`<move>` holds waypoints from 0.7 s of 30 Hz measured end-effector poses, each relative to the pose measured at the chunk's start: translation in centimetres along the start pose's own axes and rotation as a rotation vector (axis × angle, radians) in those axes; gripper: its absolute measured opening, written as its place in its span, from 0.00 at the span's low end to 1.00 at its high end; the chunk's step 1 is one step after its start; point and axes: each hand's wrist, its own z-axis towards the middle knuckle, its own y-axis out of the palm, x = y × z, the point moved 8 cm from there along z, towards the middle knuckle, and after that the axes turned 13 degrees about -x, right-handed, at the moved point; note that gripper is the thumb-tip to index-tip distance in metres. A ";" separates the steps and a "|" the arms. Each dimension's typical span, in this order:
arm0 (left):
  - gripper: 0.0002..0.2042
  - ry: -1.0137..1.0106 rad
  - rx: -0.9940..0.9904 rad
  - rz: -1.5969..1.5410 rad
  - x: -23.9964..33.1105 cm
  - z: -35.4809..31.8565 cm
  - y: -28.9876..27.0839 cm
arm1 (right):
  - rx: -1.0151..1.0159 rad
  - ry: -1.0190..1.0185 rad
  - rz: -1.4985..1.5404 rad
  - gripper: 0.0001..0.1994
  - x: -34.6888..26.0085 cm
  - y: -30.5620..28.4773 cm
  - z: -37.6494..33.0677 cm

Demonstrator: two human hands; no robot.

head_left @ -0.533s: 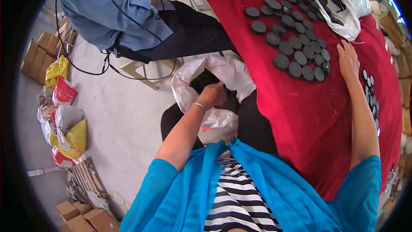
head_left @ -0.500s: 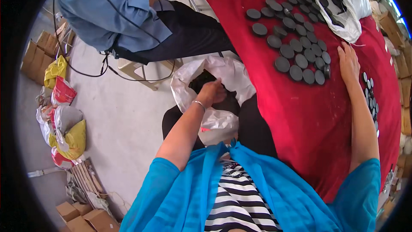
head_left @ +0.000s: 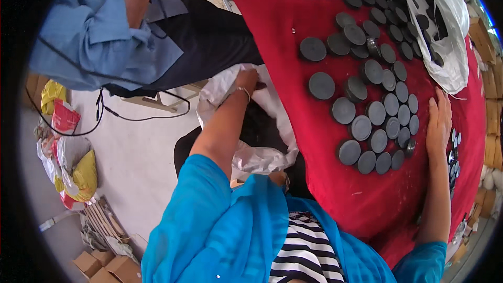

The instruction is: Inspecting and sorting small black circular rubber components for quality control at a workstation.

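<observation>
My left hand (head_left: 247, 80) reaches down into a white plastic bag (head_left: 262, 152) that sits on my lap at the table's edge; its fingers are hidden inside the bag's dark opening. My right hand (head_left: 439, 126) lies flat, fingers together, on the red tablecloth (head_left: 325, 188) just right of a cluster of dark grey round discs (head_left: 374, 126). It holds nothing. Several more discs (head_left: 340, 36) lie farther up the cloth.
A person in a blue shirt and dark trousers (head_left: 120, 36) sits to my left beside the table. A clear plastic bag of discs (head_left: 445, 47) lies at the far right. Yellow and red bags (head_left: 73, 162) and cardboard boxes (head_left: 105, 267) stand on the floor.
My left hand has pushed a little deeper into the white bag. My right hand stays flat on the cloth.
</observation>
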 end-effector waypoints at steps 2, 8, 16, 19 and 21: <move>0.05 0.107 0.201 0.163 -3.2 2.1 0.1 | 0.000 -0.055 0.033 0.22 -1.5 0.6 0.5; 0.13 -0.040 -0.165 -0.760 6.1 7.2 4.2 | -0.026 0.055 -0.029 0.23 2.4 -0.9 -1.1; 0.20 0.477 0.346 -0.665 20.2 -5.2 5.3 | -0.023 -0.003 -0.012 0.23 1.3 0.1 -0.4; 0.19 0.419 0.180 -0.970 21.9 -6.9 0.0 | 0.003 -0.013 -0.037 0.23 2.2 -0.3 -0.7; 0.21 0.217 -0.199 -1.195 19.8 -8.5 1.7 | 0.009 0.011 -0.025 0.23 1.6 -0.3 -0.4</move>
